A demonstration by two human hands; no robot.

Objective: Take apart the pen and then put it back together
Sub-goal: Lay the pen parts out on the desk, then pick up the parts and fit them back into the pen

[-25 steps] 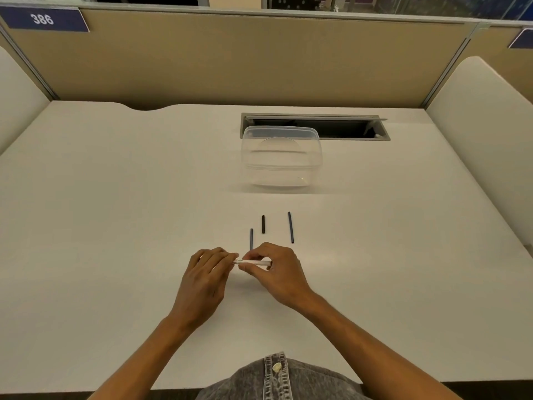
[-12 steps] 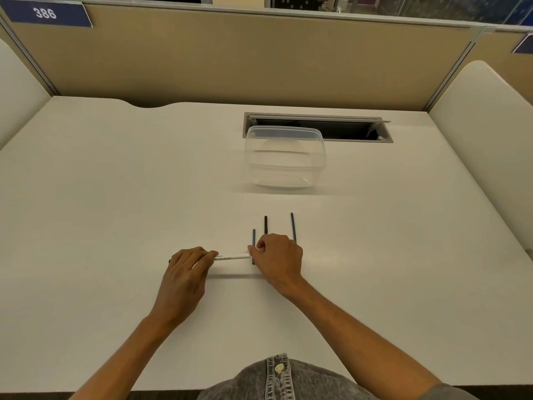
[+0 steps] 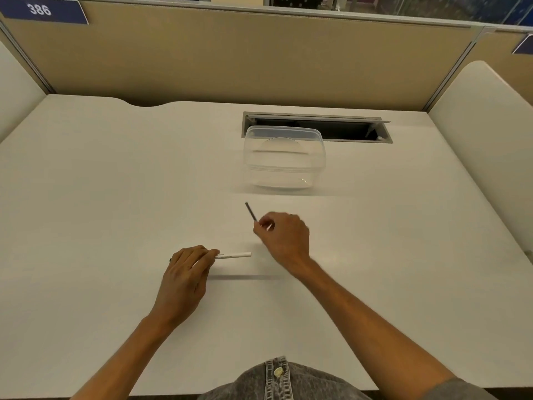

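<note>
Item 1: your left hand (image 3: 184,280) pinches the white plastic pen barrel (image 3: 233,255) between curled fingertips and thumb, above the middle of the white desk surface (image 3: 86,197) toward its near edge. The barrel's long axis runs left to right; its open end points right, toward your other hand.

Item 2: your right hand (image 3: 285,241), fingers curled, pinches a thin dark rod-shaped pen part (image 3: 251,211) at its lower end. The rod tilts up and away, its free end pointing toward the far edge and slightly left. The two hands sit near each other, not touching.

Item 3: clear lidded plastic container (image 3: 284,160), toward the far edge, right of centre. Nothing can be made out inside it.

Item 4: rectangular grey-framed cable slot (image 3: 357,131), set into the surface just behind the container.

Item 5: tan fabric partition (image 3: 230,59) along the far edge, carrying a blue label reading 386 (image 3: 40,10) at the far left corner. White side panels (image 3: 484,116) flank the desk.
</note>
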